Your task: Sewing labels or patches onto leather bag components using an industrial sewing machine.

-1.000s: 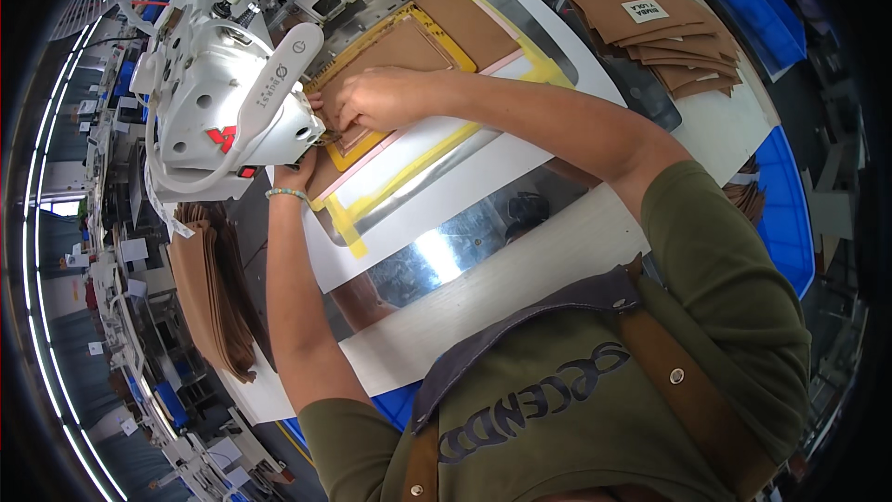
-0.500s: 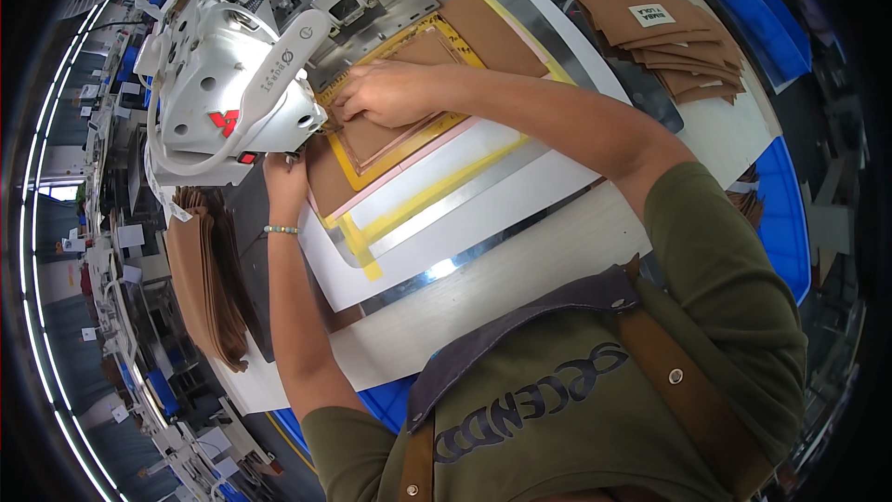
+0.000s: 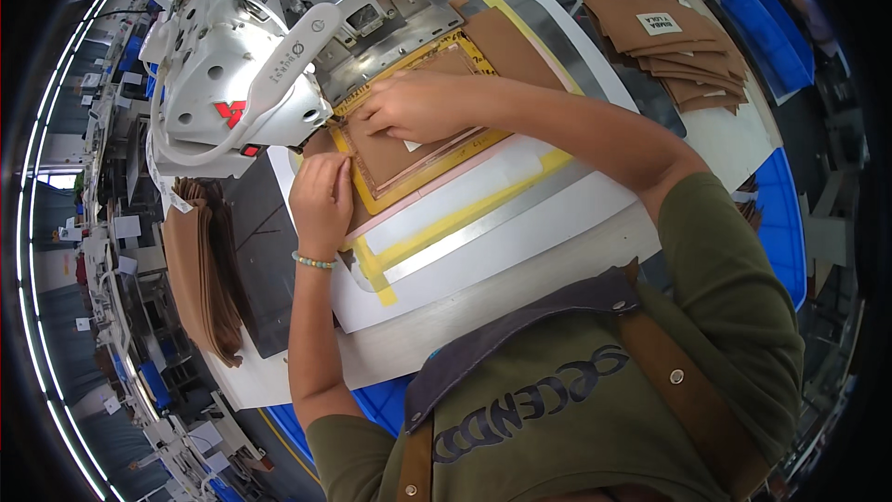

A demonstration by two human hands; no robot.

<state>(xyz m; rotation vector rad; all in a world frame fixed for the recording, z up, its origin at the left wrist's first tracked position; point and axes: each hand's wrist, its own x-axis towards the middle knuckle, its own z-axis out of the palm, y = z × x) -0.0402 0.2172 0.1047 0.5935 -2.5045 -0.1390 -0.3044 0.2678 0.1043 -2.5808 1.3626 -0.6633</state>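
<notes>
- Brown panel (image 3: 383, 156): within yellow frame (image 3: 427, 177), just right of white machine (image 3: 246, 102).
- Likely light, bendy, easily marked; frame probably stiffer. Best hold: frame's near edge.
- Left hand (image 3: 322, 200): by frame's left side, grip narrow, contents can't tell.
- Right hand (image 3: 409, 107): over panel, fingers bent; can't tell if pinching.

long white strip lights (image 3: 22, 242) curve past a small bright window (image 3: 62, 181) and blue-grey curtains (image 3: 56, 270); a yellow line (image 3: 290, 447) marks the dark grey floor (image 3: 284, 467).
</notes>
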